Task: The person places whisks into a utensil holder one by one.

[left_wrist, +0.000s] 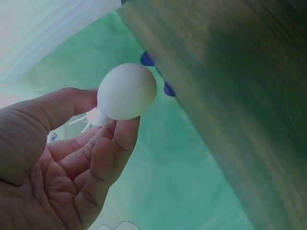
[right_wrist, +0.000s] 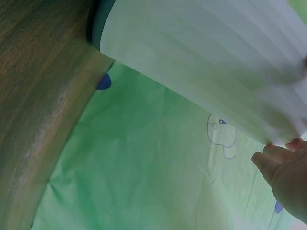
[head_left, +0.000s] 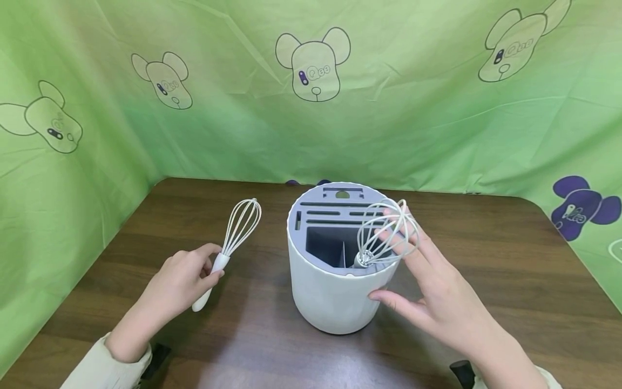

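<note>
Left of the utensil holder, my left hand (head_left: 180, 281) pinches a small white whisk (head_left: 220, 263) by its handle, wire loops pointing up and away. In the left wrist view the handle's rounded end (left_wrist: 127, 91) faces the camera, between thumb and fingers. A white round utensil holder (head_left: 330, 302) with a grey slotted top stands upright on the table. A second white whisk (head_left: 389, 232) sits handle-down in its front compartment, loops above the rim. At the holder's right side is my right hand (head_left: 437, 292), thumb near the wall and extended fingers behind the loops.
The brown wooden table (head_left: 252, 346) ends at the back against a green curtain (head_left: 233, 140) printed with cartoon heads. The holder's top (head_left: 313, 254) has narrow slots at the back and a divided opening at the front.
</note>
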A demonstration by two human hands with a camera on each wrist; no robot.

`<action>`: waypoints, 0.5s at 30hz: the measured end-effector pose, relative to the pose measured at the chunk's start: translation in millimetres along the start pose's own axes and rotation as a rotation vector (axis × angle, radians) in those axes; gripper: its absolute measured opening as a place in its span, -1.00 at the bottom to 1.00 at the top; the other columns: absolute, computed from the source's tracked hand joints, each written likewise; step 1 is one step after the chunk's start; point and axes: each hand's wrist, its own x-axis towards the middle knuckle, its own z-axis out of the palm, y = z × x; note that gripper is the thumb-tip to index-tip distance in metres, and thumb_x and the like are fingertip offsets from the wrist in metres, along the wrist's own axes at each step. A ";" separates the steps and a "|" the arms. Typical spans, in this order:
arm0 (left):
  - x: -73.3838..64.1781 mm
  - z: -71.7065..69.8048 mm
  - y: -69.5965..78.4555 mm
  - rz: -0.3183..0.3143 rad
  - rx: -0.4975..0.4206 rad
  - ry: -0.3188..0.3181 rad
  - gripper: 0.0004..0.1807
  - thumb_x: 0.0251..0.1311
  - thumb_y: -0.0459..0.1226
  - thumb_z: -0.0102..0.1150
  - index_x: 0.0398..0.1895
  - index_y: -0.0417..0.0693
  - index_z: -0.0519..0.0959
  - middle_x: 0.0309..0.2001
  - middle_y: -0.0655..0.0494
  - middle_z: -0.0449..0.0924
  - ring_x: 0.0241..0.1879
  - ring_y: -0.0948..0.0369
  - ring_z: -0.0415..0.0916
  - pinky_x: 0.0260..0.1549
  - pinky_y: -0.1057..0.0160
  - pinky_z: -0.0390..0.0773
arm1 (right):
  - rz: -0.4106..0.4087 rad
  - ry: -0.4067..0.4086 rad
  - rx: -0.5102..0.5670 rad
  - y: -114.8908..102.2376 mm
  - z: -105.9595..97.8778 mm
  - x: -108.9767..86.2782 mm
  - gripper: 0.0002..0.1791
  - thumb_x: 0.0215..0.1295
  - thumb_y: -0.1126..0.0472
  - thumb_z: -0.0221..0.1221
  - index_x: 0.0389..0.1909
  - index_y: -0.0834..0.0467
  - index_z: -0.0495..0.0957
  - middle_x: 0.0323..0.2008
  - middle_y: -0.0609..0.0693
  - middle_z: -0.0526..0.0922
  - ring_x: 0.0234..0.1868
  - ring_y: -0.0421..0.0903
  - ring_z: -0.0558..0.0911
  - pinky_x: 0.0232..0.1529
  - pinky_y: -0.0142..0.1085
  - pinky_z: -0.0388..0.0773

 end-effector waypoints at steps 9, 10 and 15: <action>-1.8 -6.4 10.9 0.027 0.001 0.112 -0.67 0.13 -0.34 0.36 -0.02 -0.05 0.59 -0.48 0.34 0.67 -0.51 0.37 0.59 -0.54 0.24 0.50 | 0.000 -0.001 -0.001 0.6 0.2 0.1 -0.17 0.31 -0.35 0.08 0.27 0.29 0.43 0.34 0.22 0.40 0.52 -0.14 0.23 0.48 -0.44 0.14; -2.0 -7.3 12.1 0.026 -0.001 0.124 -0.67 0.13 -0.34 0.36 -0.01 -0.04 0.59 -0.48 0.34 0.68 -0.50 0.37 0.60 -0.54 0.24 0.51 | 0.000 -0.001 -0.002 0.6 0.2 0.2 -0.17 0.31 -0.35 0.08 0.27 0.29 0.43 0.34 0.22 0.40 0.52 -0.14 0.23 0.48 -0.45 0.14; -2.3 -11.3 19.6 0.049 -0.006 0.197 -0.68 0.12 -0.33 0.37 -0.04 0.01 0.59 -0.47 0.33 0.68 -0.51 0.39 0.61 -0.54 0.29 0.50 | -0.001 -0.001 0.001 0.2 0.3 0.4 -0.17 0.31 -0.35 0.09 0.27 0.29 0.43 0.34 0.24 0.40 0.53 -0.10 0.21 0.49 -0.43 0.13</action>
